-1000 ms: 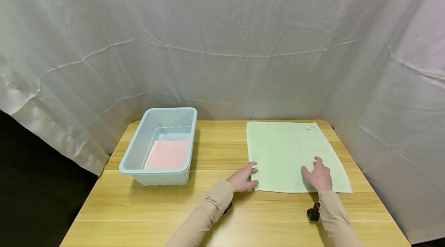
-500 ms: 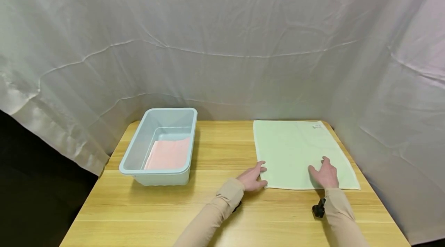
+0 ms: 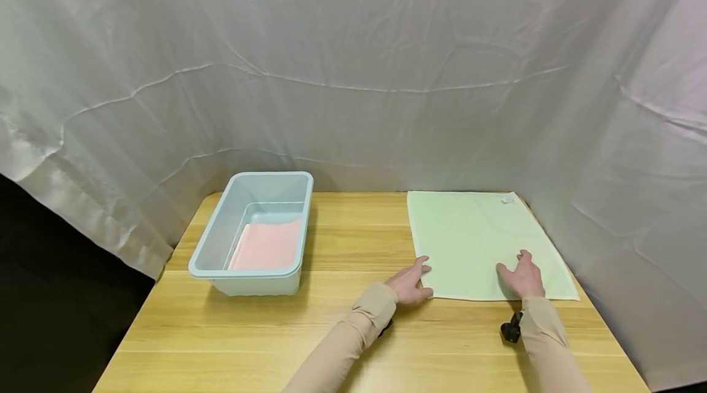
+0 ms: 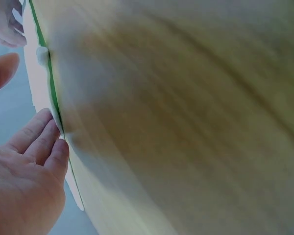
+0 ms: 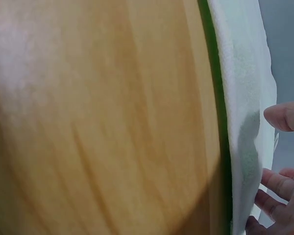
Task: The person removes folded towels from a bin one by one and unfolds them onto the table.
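Observation:
A pale green towel (image 3: 469,233) lies flat at the table's right side, a small white tag (image 3: 508,200) near its far right corner. My left hand (image 3: 407,284) touches its near left edge with spread, mostly straight fingers. In the left wrist view, the fingers (image 4: 35,142) lie against the towel's border, thumb apart. Farther right, my right hand (image 3: 521,277) rests its fingertips on the towel near the front edge. The right wrist view has those fingers (image 5: 277,183) touching the cloth, with the thumb separate from them. Neither hand pinches the cloth.
A light blue plastic bin (image 3: 251,273) stands on the left of the wooden table (image 3: 248,344). Inside it lies a folded pink cloth (image 3: 267,247). Grey curtain fabric (image 3: 342,123) hangs behind the table and along its right side.
The green towel has slid right and slightly away from me, with both hands moving along on it. The bin and pink cloth have stayed in place.

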{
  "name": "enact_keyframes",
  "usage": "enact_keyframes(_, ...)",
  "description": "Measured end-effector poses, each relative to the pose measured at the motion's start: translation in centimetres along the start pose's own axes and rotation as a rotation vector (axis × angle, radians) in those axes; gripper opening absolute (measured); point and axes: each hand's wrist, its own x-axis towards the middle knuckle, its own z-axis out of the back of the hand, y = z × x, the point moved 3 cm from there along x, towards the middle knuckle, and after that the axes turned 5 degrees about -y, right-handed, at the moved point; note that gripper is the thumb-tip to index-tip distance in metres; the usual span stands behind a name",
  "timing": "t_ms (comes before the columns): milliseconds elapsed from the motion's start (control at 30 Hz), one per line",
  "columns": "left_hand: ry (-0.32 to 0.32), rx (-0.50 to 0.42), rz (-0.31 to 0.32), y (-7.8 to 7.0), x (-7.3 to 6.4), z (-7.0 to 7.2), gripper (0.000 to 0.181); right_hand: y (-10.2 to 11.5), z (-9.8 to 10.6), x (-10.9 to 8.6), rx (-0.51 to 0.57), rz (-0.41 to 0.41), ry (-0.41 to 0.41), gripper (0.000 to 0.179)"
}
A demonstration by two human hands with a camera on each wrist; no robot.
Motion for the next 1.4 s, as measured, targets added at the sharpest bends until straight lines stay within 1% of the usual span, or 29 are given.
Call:
enact_keyframes(167, -0.007, 0.003, 0.005, -0.2, 0.0, 0.0, 0.077, -0.1, 0.1, 0.1, 0.007, 0.008, 0.002, 0.088)
enact_keyframes(367, -0.004, -0.003, -0.009, 0.0, -0.1, 0.0, 0.078, -0.3, -0.2, 0.4, 0.009, 0.032, -0.007, 0.089)
enact_keyframes(500, -0.003, -0.045, -0.027, 0.2, -0.2, 0.0, 0.076, -0.2, -0.5, 0.3, 0.037, 0.058, -0.018, 0.088)
enact_keyframes(567, -0.01, -0.077, -0.035, 0.3, -0.3, 0.1, 0.074, 0.1, -0.5, 0.1, 0.071, 0.063, -0.023, 0.087)
enact_keyframes(733, -0.027, -0.15, -0.027, 0.4, -0.6, 0.6, 0.073, 1.0, -0.5, -0.7, 0.145, 0.083, -0.014, 0.088)
enact_keyframes(867, -0.046, -0.194, -0.015, 0.3, -1.3, 1.3, 0.075, 1.6, -0.7, -1.3, 0.168, 0.093, 0.009, 0.089)
enact_keyframes(967, -0.059, -0.235, -0.014, 0.3, -1.9, 2.1, 0.076, 2.1, -0.9, -1.6, 0.177, 0.098, 0.007, 0.088)
enact_keyframes(1100, -0.076, -0.266, -0.005, 0.3, -2.6, 3.1, 0.074, 2.6, -1.2, -1.8, 0.174, 0.11, -0.007, 0.087)
enact_keyframes(1267, -0.108, -0.298, -0.013, 0.6, -3.3, 4.3, 0.071, 3.3, -1.5, -2.0, 0.17, 0.126, -0.008, 0.087)
enact_keyframes(1400, -0.132, -0.323, -0.006, 0.8, -4.0, 5.4, 0.07, 4.2, -1.6, -2.5, 0.171, 0.156, -0.011, 0.086)
